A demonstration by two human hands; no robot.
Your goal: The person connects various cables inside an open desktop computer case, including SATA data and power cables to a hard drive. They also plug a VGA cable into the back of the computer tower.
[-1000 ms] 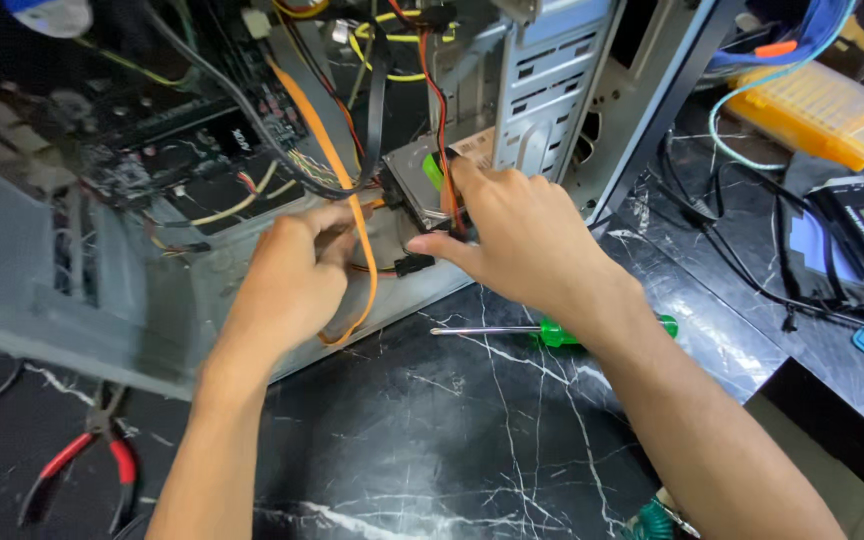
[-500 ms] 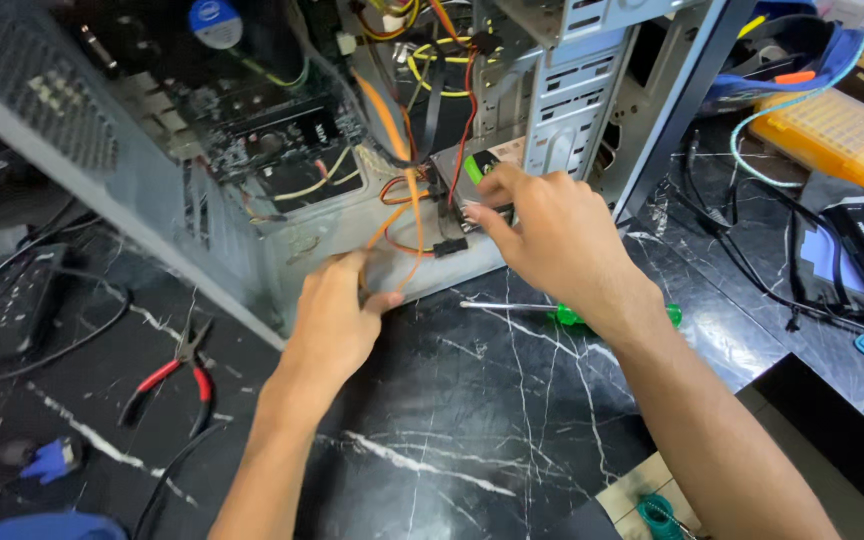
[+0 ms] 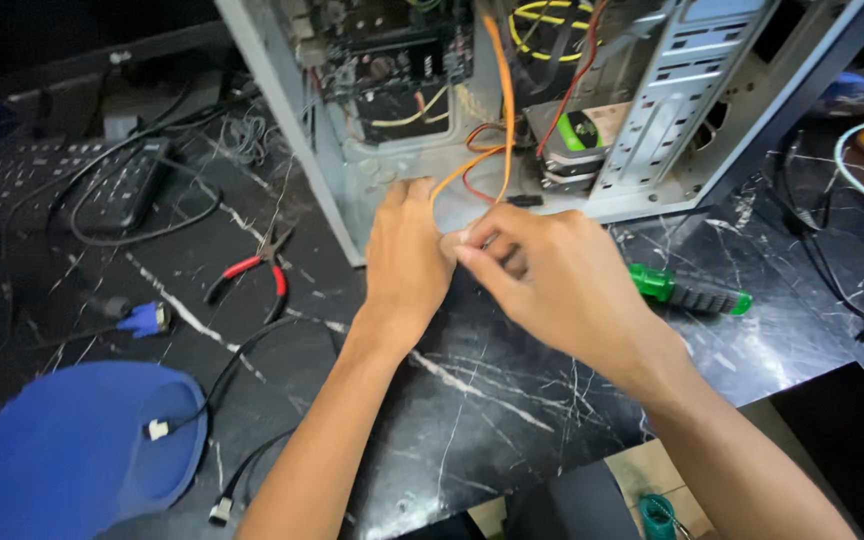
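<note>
Pinching grip [image 3: 472, 245], perhaps on orange cable [image 3: 502, 120]

Red-handled pliers [image 3: 252, 272] on black marble table [image 3: 512, 400]; green screwdriver [image 3: 690, 290], black keyboard [image 3: 52, 185], blue mouse pad [image 3: 62, 450]

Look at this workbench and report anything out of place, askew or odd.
The computer case lies open on the black marble table, its orange cable spilling out toward both hands. The left hand and right hand meet there. Red-handled pliers and a green-handled screwdriver lie loose.
</note>
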